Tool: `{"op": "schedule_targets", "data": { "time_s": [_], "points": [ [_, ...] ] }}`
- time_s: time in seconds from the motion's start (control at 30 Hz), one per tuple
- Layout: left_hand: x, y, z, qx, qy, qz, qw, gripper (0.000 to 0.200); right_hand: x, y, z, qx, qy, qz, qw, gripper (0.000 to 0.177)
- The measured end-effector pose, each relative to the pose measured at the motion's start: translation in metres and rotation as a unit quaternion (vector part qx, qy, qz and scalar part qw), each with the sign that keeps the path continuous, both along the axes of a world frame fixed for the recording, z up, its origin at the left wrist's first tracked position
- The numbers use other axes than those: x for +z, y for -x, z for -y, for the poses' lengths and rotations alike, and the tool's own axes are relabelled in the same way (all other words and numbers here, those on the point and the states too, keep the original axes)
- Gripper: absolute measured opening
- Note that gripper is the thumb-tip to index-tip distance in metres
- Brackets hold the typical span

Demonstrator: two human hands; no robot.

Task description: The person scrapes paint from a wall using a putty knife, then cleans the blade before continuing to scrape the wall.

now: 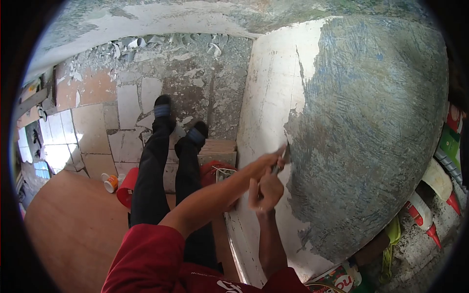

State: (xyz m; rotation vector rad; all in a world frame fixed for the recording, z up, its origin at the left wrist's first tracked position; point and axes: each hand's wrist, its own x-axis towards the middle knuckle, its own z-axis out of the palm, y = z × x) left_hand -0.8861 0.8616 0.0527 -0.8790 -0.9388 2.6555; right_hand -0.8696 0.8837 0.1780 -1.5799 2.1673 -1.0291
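My right hand (pixel 266 193) is closed around the handle of a scraper (pixel 287 153), its thumb smeared by motion. Just ahead of it, my left hand (pixel 271 160) grips the same tool near the blade, with the fingers partly blurred. The blade meets the surface where white paint (pixel 270 97) borders a bared, scratched grey-blue area (pixel 361 122). That edge is ragged, and a thin dark crack runs through the white paint farther up.
Below are broken tiles (pixel 128 105) and curled paint flakes (pixel 213 49). A red bucket (pixel 127 188) and an orange-white cup (pixel 111 183) stand near a brown board (pixel 73 215). Sealant tubes (pixel 421 212) lie at right, and stacked tiles (pixel 217 146) sit by my feet.
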Motion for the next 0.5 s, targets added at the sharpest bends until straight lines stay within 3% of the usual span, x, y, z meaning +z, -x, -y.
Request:
{"op": "schedule_targets", "data": {
  "time_s": [0.07,0.1,0.2,0.3,0.5],
  "points": [
    [0.021,0.0,0.0,-0.09,0.017,0.03,0.995,0.033,0.014,-0.009,-0.009,-0.007,0.002,0.024,1.0,0.037],
    [0.024,0.003,0.002,-0.083,0.032,0.066,0.994,0.032,0.012,-0.006,-0.009,-0.009,0.005,0.018,1.0,0.037],
    [-0.009,0.018,0.01,-0.009,0.07,0.011,0.997,0.045,-0.009,0.013,0.005,-0.017,-0.044,-0.023,0.999,0.037],
    [-0.024,0.017,0.004,-0.034,0.07,0.01,0.997,0.046,-0.01,0.007,0.013,-0.01,-0.032,-0.018,0.999,0.037],
    [0.022,0.001,-0.001,-0.129,0.07,0.036,0.989,0.043,0.013,-0.011,-0.001,-0.004,-0.018,-0.01,1.0,0.038]
  ]
}}
